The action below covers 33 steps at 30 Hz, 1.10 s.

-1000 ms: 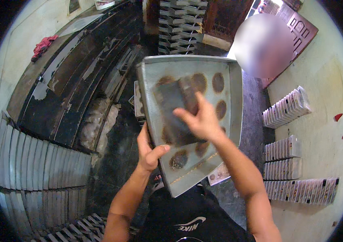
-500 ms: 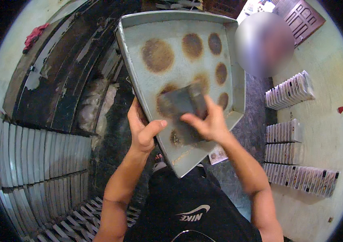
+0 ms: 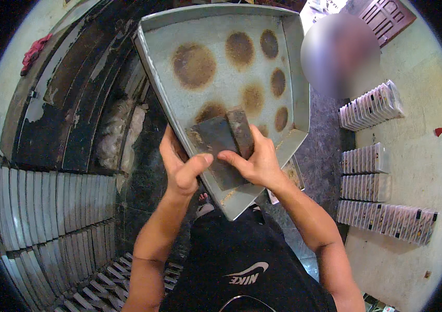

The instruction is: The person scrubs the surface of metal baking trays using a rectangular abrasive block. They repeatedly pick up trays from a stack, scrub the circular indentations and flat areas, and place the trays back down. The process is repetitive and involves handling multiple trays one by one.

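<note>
A large grey metal baking tray [image 3: 158, 49] is held tilted in front of me. Round brown scorched stains dot its inside. My left hand [image 3: 182, 169] grips its left rim, the thumb over the edge and the fingers hidden behind. A bench scraper [image 3: 213, 138], a dark flat blade with a thick worn bar handle along one edge, is in my right hand [image 3: 261, 160]. My right thumb presses on the blade and the fingers wrap round the handle. Flat over the tray's lower left, the scraper partly covers stains. Pale crumbs lie near the tray's lower corner.
Rows of grey trays [image 3: 59, 200] stand on edge at the left, by a metal rack [image 3: 109, 283]. Packed clear containers [image 3: 385, 221] line the right wall. A dark stepped structure [image 3: 83, 99] runs along the far left. Another person [image 3: 340, 57], blurred, is at the far right.
The scraper and my right hand have moved left and slightly toward me over the tray. The tray has shifted slightly left and away. My left hand keeps its grip on the rim.
</note>
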Available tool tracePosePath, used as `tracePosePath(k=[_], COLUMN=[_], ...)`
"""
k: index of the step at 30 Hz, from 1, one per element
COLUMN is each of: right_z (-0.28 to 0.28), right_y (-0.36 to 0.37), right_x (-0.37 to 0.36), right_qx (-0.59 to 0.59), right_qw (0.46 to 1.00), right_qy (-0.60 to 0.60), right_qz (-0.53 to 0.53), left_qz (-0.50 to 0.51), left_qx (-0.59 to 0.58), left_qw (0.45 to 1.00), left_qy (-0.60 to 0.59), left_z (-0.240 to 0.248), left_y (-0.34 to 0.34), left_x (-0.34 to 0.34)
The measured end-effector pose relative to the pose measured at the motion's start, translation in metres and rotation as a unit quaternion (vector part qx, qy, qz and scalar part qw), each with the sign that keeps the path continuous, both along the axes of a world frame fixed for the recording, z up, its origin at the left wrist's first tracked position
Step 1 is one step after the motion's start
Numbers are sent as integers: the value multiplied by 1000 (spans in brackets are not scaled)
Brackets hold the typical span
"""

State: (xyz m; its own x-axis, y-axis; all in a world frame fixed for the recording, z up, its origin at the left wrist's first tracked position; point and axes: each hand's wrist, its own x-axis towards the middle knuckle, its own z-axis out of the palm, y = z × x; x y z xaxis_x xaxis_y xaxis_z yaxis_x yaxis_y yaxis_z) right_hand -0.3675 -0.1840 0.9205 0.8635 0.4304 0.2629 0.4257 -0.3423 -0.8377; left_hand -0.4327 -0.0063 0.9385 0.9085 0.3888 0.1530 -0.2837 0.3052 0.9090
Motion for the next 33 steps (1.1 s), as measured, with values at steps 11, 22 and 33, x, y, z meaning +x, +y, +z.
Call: tracePosePath(k=[11,22,33], right_z=[-24,16,-8], right_y=[-24,11,-16], right_x=[53,22,50], right_qx=[113,-55,39], right_qw=[988,998,997], right_qy=[80,28,8], right_qz=[-70,-21,-60], left_qz=[-21,-43,-20], left_qx=[-81,29,-60], left_qw=[996,999,997], left_qy=[19,2,36], left_z=[-1,-12,-4], left_y=[4,7,14], left_x=[2,5,-10])
